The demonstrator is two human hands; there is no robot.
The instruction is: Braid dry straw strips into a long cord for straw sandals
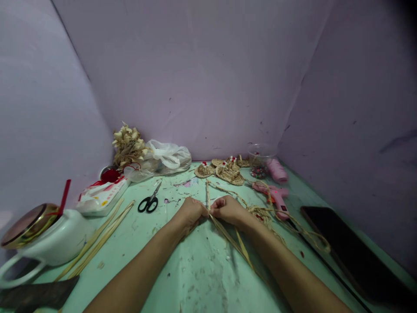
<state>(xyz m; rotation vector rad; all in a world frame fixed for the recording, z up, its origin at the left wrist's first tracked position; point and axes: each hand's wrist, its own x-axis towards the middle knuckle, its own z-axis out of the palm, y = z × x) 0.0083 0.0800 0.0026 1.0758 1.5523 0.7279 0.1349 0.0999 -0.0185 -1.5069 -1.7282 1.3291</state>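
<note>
My left hand (pixel 192 210) and my right hand (pixel 228 208) meet at the middle of the pale green table (pixel 195 269), both closed in a pinch on tan straw strips (pixel 228 237). One strip rises straight up between the hands toward the back. Other strips trail from the hands toward me and to the right, under my right forearm. A braided straw cord (pixel 260 213) lies just right of my right hand.
Black scissors (pixel 149 202) lie left of my hands. Long straw strips (pixel 97 239), a white mug with a gold lid (pixel 42 237) and a wipes packet (pixel 102 196) are at left. Small woven straw pieces (pixel 228 170), a bead cup (pixel 259 161), pink thread spool (pixel 277 170), pink glue gun (pixel 275 195) and dark phone (pixel 342 248) are at right.
</note>
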